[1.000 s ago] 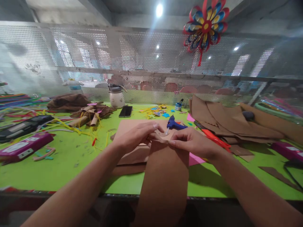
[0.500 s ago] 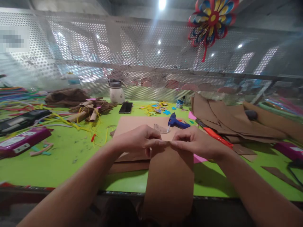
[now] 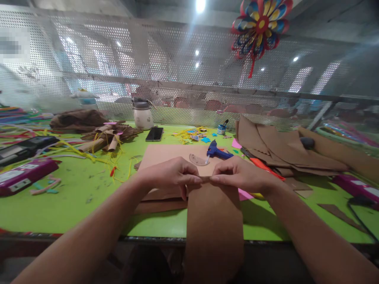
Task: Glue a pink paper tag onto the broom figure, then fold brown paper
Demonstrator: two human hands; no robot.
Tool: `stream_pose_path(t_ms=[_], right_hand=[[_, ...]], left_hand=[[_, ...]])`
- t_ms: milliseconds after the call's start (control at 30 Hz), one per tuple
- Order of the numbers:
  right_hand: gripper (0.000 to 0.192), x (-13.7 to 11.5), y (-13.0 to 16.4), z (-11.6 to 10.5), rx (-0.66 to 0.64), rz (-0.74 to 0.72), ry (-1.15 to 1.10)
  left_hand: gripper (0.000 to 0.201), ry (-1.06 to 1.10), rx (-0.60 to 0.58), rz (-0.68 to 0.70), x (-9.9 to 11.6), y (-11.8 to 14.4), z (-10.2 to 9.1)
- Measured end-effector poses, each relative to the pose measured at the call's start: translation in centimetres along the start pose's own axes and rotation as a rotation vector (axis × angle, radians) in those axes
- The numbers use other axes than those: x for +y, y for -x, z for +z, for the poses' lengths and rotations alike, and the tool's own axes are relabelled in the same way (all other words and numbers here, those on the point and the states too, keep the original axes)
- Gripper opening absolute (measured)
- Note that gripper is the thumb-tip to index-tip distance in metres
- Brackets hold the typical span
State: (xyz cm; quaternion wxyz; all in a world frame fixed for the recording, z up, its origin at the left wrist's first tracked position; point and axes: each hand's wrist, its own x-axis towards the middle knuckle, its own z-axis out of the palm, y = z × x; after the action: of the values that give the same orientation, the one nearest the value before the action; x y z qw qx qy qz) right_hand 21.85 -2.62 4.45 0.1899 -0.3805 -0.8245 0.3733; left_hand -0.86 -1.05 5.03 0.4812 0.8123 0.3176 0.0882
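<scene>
A strip of brown kraft paper [image 3: 214, 225] hangs from my fingers over the table's front edge. My left hand [image 3: 174, 175] pinches its top edge between thumb and fingers. Close beside it, my right hand [image 3: 235, 175] pinches the same edge, which looks folded or rolled narrow there. Beyond my hands a blue hot glue gun [image 3: 217, 151] and a clear protractor [image 3: 199, 159] lie on a light brown sheet [image 3: 160, 154]. More brown paper [image 3: 162, 206] lies under and left of my left hand.
On the green table [image 3: 74, 209] are a phone [image 3: 154, 134], a lidded jar [image 3: 143, 114], rolled paper tubes [image 3: 114, 142] and a purple power strip [image 3: 26, 176]. Orange-handled scissors [image 3: 266, 169] lie right, before stacked brown paper [image 3: 275, 144]. A perforated metal screen [image 3: 177, 75] stands behind.
The view has shifted slightly. Both hands keep their pinch on the paper's top edge, my fingertips slightly farther apart, and the hanging strip has swung a little to the right.
</scene>
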Motion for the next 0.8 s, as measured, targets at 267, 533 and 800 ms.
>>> stream_pose_path(t_ms=[267,533,800], right_hand=[[0.022,-0.5,-0.2,0.5,0.006,-0.067,0.167],[0.024,-0.2,-0.4,1.0,0.015,-0.041,0.299],[0.028,-0.3,-0.4,0.9,0.032,-0.054,0.309]], left_hand=[[0.027,-0.038,-0.002,0.002,-0.4,-0.4,0.4],[0.030,0.015,-0.060,-0.004,-0.7,-0.7,0.6],[0.028,0.055,-0.004,-0.005,-0.8,-0.5,0.1]])
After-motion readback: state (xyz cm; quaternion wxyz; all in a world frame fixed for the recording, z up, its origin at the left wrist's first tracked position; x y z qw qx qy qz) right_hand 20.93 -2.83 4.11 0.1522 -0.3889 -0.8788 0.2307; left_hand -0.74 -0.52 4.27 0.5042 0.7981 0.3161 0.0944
